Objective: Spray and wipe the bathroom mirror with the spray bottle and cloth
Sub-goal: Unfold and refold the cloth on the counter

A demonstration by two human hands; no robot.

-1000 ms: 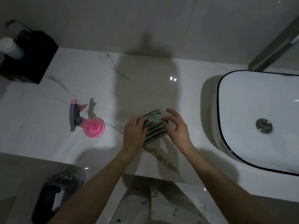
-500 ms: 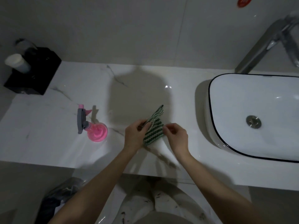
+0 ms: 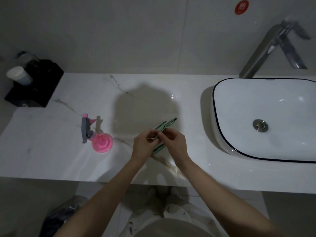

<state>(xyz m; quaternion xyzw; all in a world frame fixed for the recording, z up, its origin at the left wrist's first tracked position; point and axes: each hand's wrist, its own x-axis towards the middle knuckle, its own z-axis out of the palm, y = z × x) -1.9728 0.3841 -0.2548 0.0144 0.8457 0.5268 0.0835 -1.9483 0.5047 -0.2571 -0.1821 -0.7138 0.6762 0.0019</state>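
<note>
Dim, soft, slightly blurred wide-angle view.
A head-shaped shadow falls on the countertop [image 3: 51, 142]; small glints; edges curve.

Landmark: spray bottle [image 3: 97, 137], upright on the worktop [image 3: 51, 151]. Bare worktop lies all round the bottle. Behind and to its left, well apart, a black box [image 3: 34, 86] holding a white cup [image 3: 19, 76] blocks the back corner. To its right, both hands [image 3: 144, 145] and the cloth [image 3: 162, 134] occupy the centre; beyond them stands the basin [image 3: 220, 134], with the tap [image 3: 266, 50] behind it.
</note>
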